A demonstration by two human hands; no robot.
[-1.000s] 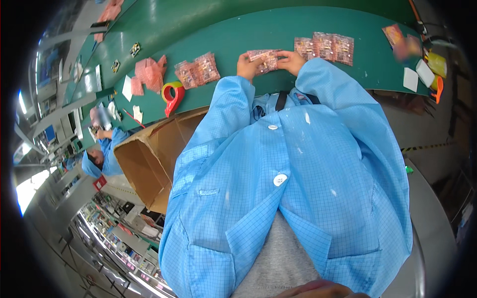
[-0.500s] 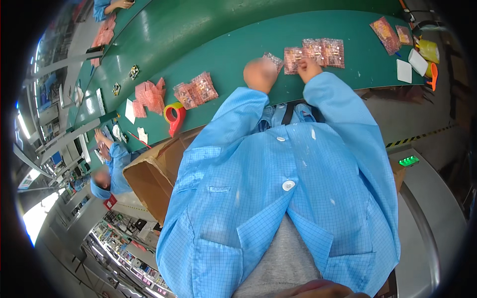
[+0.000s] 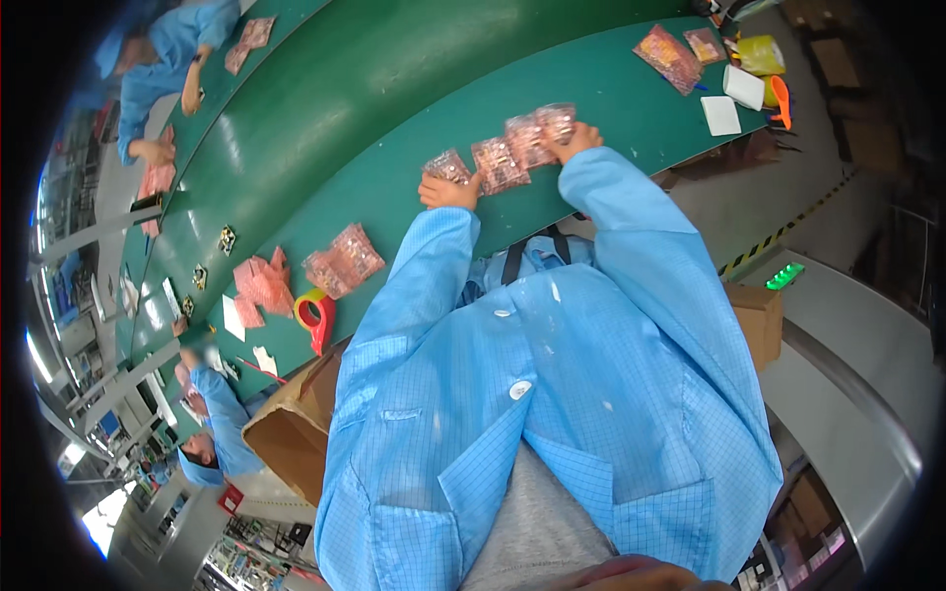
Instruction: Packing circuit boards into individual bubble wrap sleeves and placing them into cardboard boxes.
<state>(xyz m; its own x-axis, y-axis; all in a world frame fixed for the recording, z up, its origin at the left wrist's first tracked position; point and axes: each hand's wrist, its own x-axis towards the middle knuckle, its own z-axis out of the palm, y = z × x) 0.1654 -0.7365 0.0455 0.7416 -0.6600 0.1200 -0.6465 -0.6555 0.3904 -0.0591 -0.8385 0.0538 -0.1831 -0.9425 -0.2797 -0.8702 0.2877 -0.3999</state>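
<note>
Several pink bubble-wrap packets (image 3: 501, 164) lie in a slanting row on the green table, small parts showing dimly through the wrap. My left hand (image 3: 451, 192) is closed round the near edge of the leftmost packet (image 3: 447, 164), thumb on its right side and fingers on its left. At the row's right end, my right hand (image 3: 575, 145) has its fingers round the edge of the rightmost packet (image 3: 555, 120). Between the hands, the middle packets lie side by side, some overlapping. What the fingers do underneath is hidden.
Left on the table (image 3: 414, 138) are more packets (image 3: 343, 261), pink wrap (image 3: 262, 286) and a red tape dispenser (image 3: 315, 320). At far right lie packets (image 3: 668, 59), white trays (image 3: 721, 115) and an orange-handled tool (image 3: 780, 101). An open carton (image 3: 296, 419) stands beside me; co-workers (image 3: 212, 394) sit leftward.
The view has turned, shifting the table's things leftward. My right hand has moved from the row's near side to its right end. My left hand's fingers now spread round the leftmost packet's edge.
</note>
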